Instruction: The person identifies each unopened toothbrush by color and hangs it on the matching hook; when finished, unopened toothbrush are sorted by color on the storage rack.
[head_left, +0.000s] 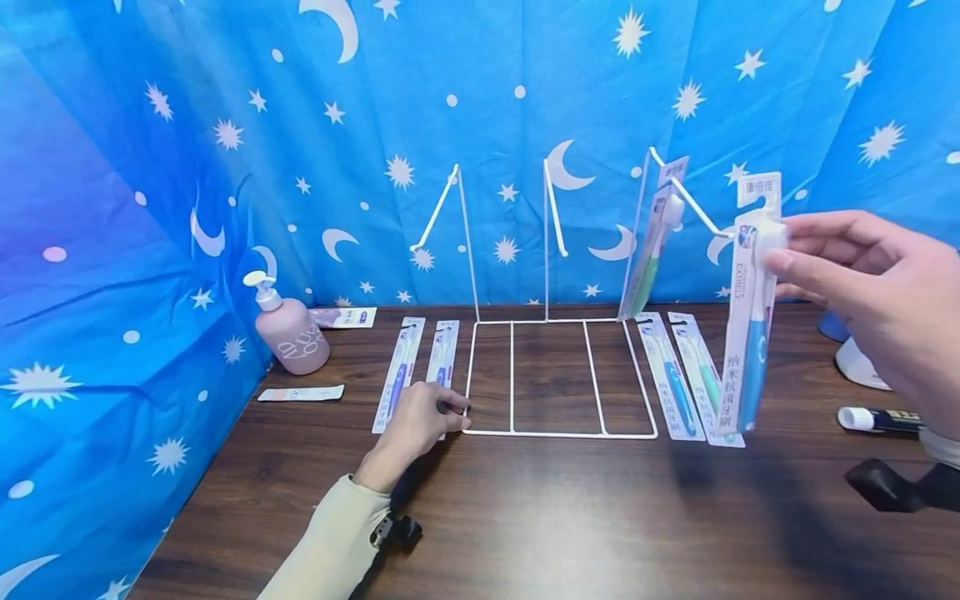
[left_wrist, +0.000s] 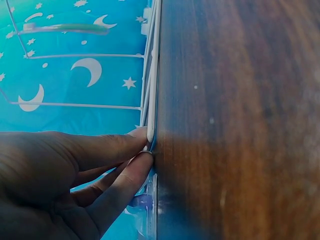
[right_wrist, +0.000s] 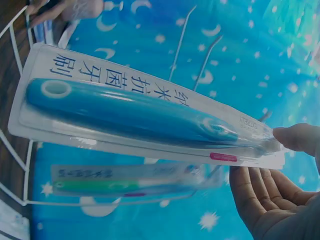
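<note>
In the head view my right hand (head_left: pixel 877 283) pinches a packaged blue toothbrush (head_left: pixel 757 333) near the top of its card, holding it upright above the table. The tip of the rack's right hook lies close to the card's left edge; I cannot tell whether they touch. On that hook hangs a packaged green toothbrush (head_left: pixel 651 258). My left hand (head_left: pixel 423 417) grips the front left corner of the white wire rack (head_left: pixel 555 435) between thumb and fingers, seen closely in the left wrist view. The rack's left and middle hooks are bare.
Two packaged purple toothbrushes (head_left: pixel 401 367) lie left of the rack. To its right lie a packaged blue toothbrush (head_left: pixel 675 387) and a packaged green one (head_left: pixel 705 367). A pink pump bottle (head_left: pixel 292 333) and flat sachets stand left; a black tube (head_left: pixel 877 419) lies right.
</note>
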